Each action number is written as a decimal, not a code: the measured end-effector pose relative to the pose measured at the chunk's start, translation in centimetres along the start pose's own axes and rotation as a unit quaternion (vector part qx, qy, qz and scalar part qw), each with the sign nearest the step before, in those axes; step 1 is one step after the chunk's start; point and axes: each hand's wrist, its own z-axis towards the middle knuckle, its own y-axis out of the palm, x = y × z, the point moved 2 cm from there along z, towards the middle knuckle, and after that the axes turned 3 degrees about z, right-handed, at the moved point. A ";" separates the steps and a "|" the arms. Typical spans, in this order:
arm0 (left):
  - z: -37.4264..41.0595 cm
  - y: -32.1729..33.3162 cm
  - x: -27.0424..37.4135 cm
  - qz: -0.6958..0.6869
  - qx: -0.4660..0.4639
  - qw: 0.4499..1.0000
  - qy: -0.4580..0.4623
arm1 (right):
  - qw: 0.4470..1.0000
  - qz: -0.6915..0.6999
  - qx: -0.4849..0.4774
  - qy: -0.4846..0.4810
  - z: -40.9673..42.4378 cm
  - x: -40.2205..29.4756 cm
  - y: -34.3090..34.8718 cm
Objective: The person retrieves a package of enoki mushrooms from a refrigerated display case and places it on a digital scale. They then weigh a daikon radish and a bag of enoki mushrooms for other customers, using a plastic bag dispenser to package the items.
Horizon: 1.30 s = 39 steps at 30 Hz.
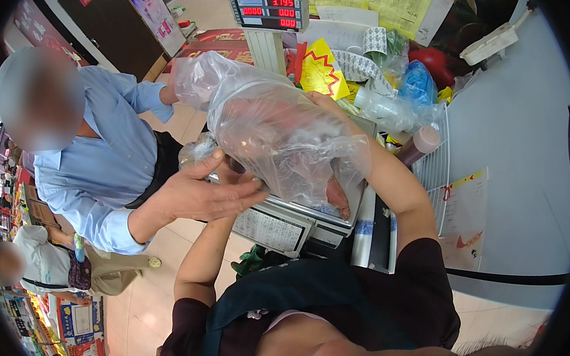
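A large clear plastic bag (271, 129) with a big piece of reddish meat or something like it lies over a metal-topped weighing scale (313, 220). One knobbly brown-red end (337, 199) pokes out near the bag's lower edge. My left hand (232, 171) is at the bag's near left side, partly hidden behind another person's hand (221, 195). My right hand (320, 98) reaches round the bag's far right side, its fingers mostly hidden behind the plastic. The scale's display (270, 11) shows red digits on a post behind the bag.
A person in a blue shirt (109, 140) stands at the left, one arm across the scale and the other at the bag's far end. Another person (48, 259) is farther off. Label rolls (374, 42), plastic bags, a capped bottle (419, 146) and a white wire rack (435, 167) are at the right.
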 end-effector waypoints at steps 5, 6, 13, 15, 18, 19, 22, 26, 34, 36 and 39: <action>-0.6 2.4 0.9 0.183 -0.058 0.981 0.005 | 0.998 -0.049 0.015 -0.027 0.9 -0.4 0.6; -1.5 3.6 1.9 -0.003 -0.049 0.987 -0.154 | 0.997 -0.061 0.021 -0.035 -0.6 -1.1 2.0; -2.7 10.2 7.7 -0.434 0.184 0.573 -0.671 | 0.888 -0.274 0.043 -0.368 -4.9 -2.3 2.6; -4.0 8.5 6.1 -0.443 0.130 0.609 -0.646 | 0.901 -0.300 0.039 -0.310 -5.3 -2.4 3.3; -2.4 6.4 1.7 -0.388 0.138 0.626 -0.662 | 0.925 -0.257 -0.030 -0.277 -4.5 -2.6 0.9; -2.0 5.7 1.6 -0.373 0.150 0.612 -0.682 | 0.949 -0.211 -0.068 -0.223 -5.8 -3.3 3.5; -2.4 6.9 3.3 -0.343 0.161 0.564 -0.734 | 0.955 -0.227 -0.089 -0.168 -4.7 -3.8 2.3; -3.8 8.6 4.9 -0.355 0.207 0.515 -0.752 | 0.983 -0.138 -0.072 -0.101 -2.3 -3.2 0.6; -1.2 4.8 2.1 -0.221 0.042 0.627 -0.746 | 0.940 -0.275 -0.100 -0.175 -1.8 -1.2 3.0; -0.1 4.6 2.9 -0.144 -0.075 0.695 -0.701 | 0.933 -0.294 -0.085 -0.189 -3.3 -2.0 2.5; 0.3 4.1 2.7 -0.042 -0.191 0.798 -0.570 | 0.939 -0.274 -0.099 -0.181 -2.8 -1.5 2.8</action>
